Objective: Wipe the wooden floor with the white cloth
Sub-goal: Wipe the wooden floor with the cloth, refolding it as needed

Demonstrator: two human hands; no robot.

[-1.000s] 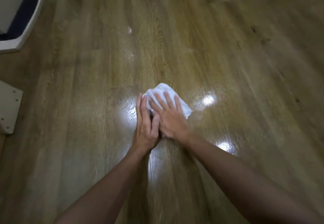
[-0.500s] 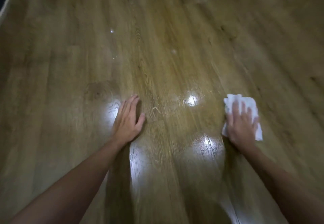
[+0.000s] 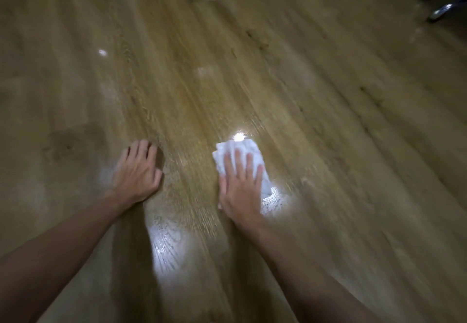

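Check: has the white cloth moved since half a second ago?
Yes. The white cloth slid left under the right hand, closer to the planted left hand.

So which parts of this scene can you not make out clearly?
- White cloth, head view: its near part is hidden under the right hand.
- Floor, head view: motion blur smears the grain, so wet or dry patches cannot be told apart from glare.
- Metal object, head view, top right: cut off by the edge, dark, unidentifiable.
- Left hand lies flat; the floor beneath it is hidden.
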